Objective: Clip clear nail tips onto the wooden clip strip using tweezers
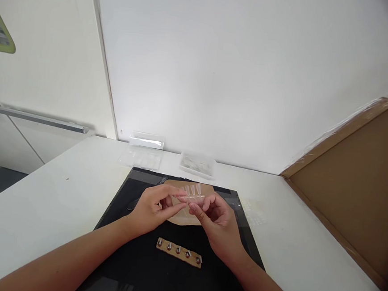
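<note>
A clear strip (192, 198) with nail tips (192, 190) was gripped by the left hand (152, 206) and right hand (221, 223), brown card (185, 220) beneath them; adjustment seemed in hand, gentle finger pressure needed next.

"What carries everything?"
"A white desk (40, 223), with a glossy black mat (121, 261) across its middle."
"And at the back?"
"A clear open case (143, 149) beside a shallow translucent box (195, 172)."
"Right of the mat?"
"Small pale pieces (257, 218), too faint to identify."
</note>
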### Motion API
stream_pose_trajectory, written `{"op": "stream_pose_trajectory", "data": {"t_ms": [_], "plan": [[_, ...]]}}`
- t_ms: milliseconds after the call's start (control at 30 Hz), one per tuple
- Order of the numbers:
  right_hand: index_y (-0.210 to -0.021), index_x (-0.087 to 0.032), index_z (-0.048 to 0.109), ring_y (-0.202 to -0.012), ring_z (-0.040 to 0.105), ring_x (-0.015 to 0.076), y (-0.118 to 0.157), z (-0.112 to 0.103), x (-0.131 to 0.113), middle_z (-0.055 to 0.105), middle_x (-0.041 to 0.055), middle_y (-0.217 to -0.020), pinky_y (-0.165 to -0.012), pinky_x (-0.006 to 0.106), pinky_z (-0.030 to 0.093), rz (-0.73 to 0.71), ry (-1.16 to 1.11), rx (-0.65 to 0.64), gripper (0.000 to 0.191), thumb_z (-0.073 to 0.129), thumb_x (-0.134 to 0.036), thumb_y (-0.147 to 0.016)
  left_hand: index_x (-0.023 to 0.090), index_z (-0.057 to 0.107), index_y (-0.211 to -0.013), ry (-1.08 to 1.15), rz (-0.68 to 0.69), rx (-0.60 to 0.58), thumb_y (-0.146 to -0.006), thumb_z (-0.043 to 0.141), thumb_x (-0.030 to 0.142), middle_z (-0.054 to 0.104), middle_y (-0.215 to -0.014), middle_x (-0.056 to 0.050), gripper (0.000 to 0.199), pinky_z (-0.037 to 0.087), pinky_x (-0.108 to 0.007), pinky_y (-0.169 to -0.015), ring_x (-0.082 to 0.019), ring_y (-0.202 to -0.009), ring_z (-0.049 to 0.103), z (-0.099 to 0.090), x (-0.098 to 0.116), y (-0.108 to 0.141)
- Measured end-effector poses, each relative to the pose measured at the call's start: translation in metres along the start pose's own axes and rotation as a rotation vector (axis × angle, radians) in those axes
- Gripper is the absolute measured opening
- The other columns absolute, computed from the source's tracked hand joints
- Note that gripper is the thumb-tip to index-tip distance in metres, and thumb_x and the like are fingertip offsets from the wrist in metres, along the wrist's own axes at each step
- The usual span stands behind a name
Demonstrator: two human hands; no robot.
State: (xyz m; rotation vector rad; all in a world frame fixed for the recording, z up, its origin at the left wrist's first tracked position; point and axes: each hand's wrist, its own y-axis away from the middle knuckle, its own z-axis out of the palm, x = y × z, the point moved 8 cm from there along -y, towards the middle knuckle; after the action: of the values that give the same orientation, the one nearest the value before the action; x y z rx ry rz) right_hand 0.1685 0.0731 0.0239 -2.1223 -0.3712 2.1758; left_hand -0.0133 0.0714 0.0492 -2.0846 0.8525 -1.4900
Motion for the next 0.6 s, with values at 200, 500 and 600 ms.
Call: {"op": "stream_pose_trajectory", "data": {"t_ms": [200,500,600], "plan": [[-0.077,-0.023,0.049,-0.073,0.063,0.0147,0.001,0.0,0.002,0.064,-0.0008,-0.077,-0.064,0.026,0.046,0.012,0.01,-0.004,0.042,0.085,-0.043,-0.085,0.019,0.072,-0.116,-0.027,-0.101,0.001,-0.089,0.08,0.031,0.069,-0.073,0.002,0.03,0.053,-0.017,-0.055,-0.007,-0.056,0.059,0.001,-0.006,0.0],[-0.077,-0.022,0.049,-0.073,0.068,0.0154,0.001,0.004,0.002,0.061,-0.0023,-0.077,-0.065,0.026,0.049,0.03,-0.017,-0.038,0.042,0.085,-0.043,-0.085,0.021,0.075,-0.115,-0.146,0.014,0.062,-0.09,0.081,0.029,0.078,-0.089,-0.002,0.028,0.057,-0.018,-0.06,-0.01,-0.069,0.068,-0.006,0.0,0.0],[-0.077,-0.022,0.049,-0.073,0.068,0.0154,0.001,0.004,0.003,0.061,-0.0021,-0.077,-0.066,0.027,0.049,0.031,-0.014,-0.033,0.043,0.085,-0.043,-0.085,0.021,0.076,-0.115,-0.15,0.073,0.066,-0.091,0.079,0.026,0.079,-0.093,-0.002,0.025,0.057,-0.017,-0.059,-0.01,-0.072,0.069,-0.006,0.005,-0.001]]}}
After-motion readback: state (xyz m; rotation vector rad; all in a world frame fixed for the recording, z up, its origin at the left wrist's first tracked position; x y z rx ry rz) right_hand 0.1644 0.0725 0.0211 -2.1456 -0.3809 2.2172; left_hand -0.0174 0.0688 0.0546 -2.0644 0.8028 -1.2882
